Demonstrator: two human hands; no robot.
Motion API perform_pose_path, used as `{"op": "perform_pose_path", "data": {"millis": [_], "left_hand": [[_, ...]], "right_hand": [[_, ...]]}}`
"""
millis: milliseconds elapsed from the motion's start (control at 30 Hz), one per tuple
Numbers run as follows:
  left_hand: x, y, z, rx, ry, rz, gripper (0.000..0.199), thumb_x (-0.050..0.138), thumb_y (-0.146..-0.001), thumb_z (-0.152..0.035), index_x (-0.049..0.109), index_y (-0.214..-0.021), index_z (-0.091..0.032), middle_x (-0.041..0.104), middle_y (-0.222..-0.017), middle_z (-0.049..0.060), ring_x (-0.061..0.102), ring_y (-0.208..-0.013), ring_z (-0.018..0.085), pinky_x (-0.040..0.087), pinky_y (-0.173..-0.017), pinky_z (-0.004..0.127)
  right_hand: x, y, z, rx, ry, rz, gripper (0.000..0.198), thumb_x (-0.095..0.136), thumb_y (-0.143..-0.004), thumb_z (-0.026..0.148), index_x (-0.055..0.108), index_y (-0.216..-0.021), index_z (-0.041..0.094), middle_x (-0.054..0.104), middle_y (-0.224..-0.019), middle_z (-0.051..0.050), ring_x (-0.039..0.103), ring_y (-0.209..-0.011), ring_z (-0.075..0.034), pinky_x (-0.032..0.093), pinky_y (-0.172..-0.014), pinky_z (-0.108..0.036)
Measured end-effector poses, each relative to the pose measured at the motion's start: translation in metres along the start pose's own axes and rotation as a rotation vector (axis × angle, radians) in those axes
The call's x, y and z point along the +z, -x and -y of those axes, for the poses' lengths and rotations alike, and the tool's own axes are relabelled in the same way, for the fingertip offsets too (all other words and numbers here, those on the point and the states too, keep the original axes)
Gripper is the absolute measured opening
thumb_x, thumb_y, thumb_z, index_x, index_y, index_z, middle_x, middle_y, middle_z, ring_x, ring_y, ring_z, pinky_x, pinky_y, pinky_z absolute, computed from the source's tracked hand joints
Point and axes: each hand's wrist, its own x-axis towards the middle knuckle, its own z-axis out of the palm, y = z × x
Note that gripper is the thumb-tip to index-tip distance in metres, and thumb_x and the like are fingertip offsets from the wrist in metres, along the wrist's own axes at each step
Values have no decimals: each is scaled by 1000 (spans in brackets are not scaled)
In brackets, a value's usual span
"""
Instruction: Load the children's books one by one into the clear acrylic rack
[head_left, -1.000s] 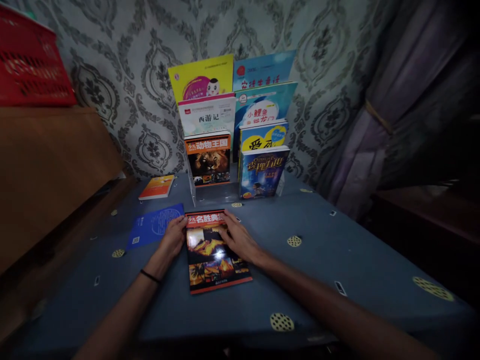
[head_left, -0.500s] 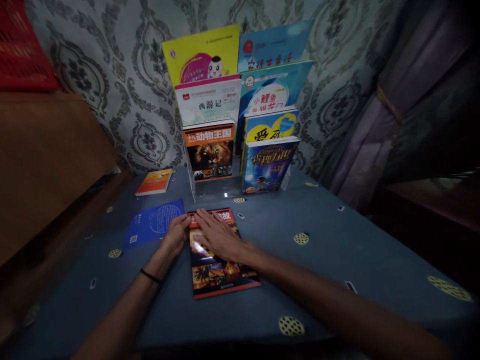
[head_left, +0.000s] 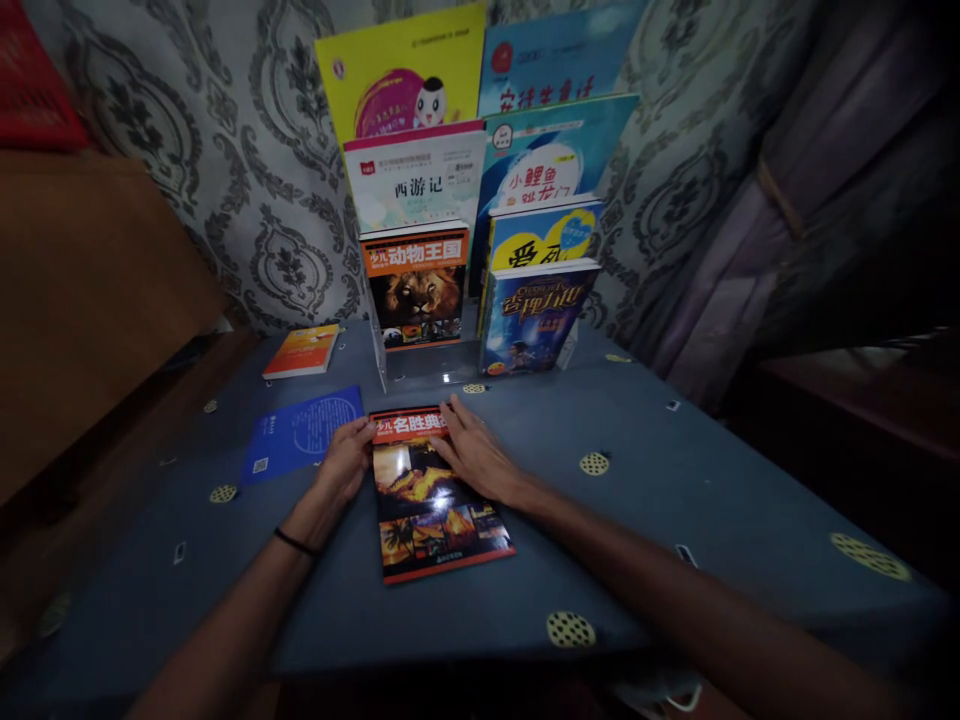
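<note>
A book with a red-banded cover and dark photos lies flat on the table in front of me, its title toward the far side. My left hand is closed at the book's upper left edge, fingertips on that edge and a black band round the wrist. Across the upper right part of the cover rests my right hand, flat with fingers apart. Left of my left hand a blue booklet lies on the cloth, partly behind that hand. Further back is an orange book.
Behind the book stands a clear rack of upright books in tiers, including a lion-cover book and a dark blue book. A patterned blue-grey cloth covers the table. A brown box is at left, a tied curtain at right.
My right hand has slid right across the cover, uncovering more of the title and picture. The left hand stays at the left edge. The whole view has shifted slightly.
</note>
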Motion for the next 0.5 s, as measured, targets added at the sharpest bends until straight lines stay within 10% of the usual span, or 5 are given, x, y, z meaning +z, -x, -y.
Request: {"op": "perform_pose_path", "data": {"millis": [267, 500], "left_hand": [[1, 8, -15, 116, 116, -39, 13, 77, -77, -22, 70, -84, -14, 78, -83, 5, 74, -73, 19, 61, -74, 30], [9, 22, -43, 312, 214, -51, 30, 88, -69, -32, 69, -88, -18, 77, -86, 0, 72, -75, 15, 61, -77, 27]], "right_hand": [[13, 49, 6, 0, -313, -128, 81, 46, -100, 45, 2, -163, 19, 33, -164, -21, 36, -150, -30, 40, -118, -54], [-8, 61, 17, -67, -918, 7, 53, 53, -96, 39, 42, -146, 23, 72, -123, -12, 71, -111, -25, 59, -93, -45]]}}
